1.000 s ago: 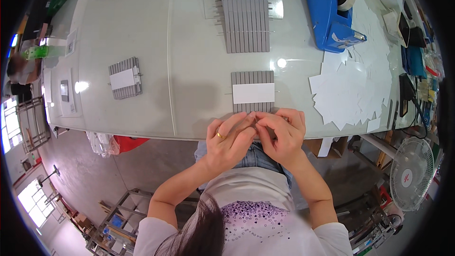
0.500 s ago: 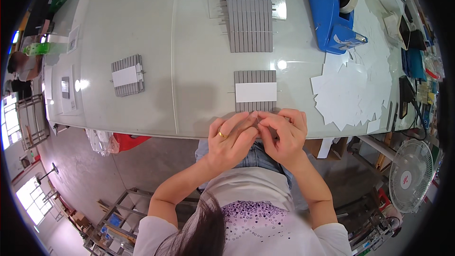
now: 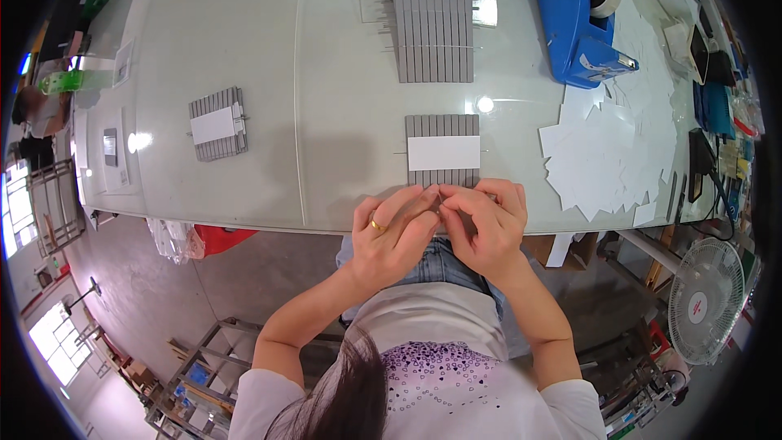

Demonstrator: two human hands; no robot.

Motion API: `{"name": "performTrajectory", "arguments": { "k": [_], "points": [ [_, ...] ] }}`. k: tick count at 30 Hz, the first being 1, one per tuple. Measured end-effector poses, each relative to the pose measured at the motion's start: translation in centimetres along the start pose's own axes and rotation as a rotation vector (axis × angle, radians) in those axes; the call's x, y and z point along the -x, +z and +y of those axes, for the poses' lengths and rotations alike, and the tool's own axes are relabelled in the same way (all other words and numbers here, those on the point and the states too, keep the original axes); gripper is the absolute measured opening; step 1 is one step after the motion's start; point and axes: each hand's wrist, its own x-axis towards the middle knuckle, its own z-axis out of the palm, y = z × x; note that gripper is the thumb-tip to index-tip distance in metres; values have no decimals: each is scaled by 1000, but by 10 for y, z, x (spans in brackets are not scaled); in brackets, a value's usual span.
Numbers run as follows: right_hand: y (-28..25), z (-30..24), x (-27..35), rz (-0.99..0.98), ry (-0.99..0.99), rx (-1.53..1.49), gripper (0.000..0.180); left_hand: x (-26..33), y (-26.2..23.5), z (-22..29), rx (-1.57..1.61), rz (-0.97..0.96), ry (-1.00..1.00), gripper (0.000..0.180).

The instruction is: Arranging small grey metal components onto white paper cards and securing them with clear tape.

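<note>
Something very small sits pinched between my fingertips at the near edge of the bench (image 3: 326, 114), just in front of my lap; it is too small to name, and I cannot tell its long axis or which way it points; my left hand (image 3: 395, 232) and right hand (image 3: 485, 224) meet thumb to forefinger over it, both grips clenched on that one spot, the ring on my left hand turned up.

Touching my fingertips on the far side lies the near grey bundle (image 3: 442, 151), a block of thin grey strips laid side by side with a white band (image 3: 444, 153) across its middle; its strips run away from me, the band crosswise, and thin pins stick out left and right; as I judge it, this bundle is already banded and the work in my fingers is a finishing touch at its near end.

Farther off, straight ahead, lies a long grey stack (image 3: 432, 16) with no band; that looks like work left. To my left rests a second banded bundle (image 3: 217, 124), seemingly done. To my right lie loose white paper cards (image 3: 603, 155), and beyond them a blue tape dispenser (image 3: 574, 20); a white fan (image 3: 705, 297) stands by the bench's right corner.
</note>
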Motion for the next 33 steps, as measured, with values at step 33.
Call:
{"name": "performTrajectory", "arguments": {
  "k": [33],
  "points": [
    [-18,10,-22,-87,307,-45,13,-34,-12,-2,205,94,-513,16]
  ]
}}
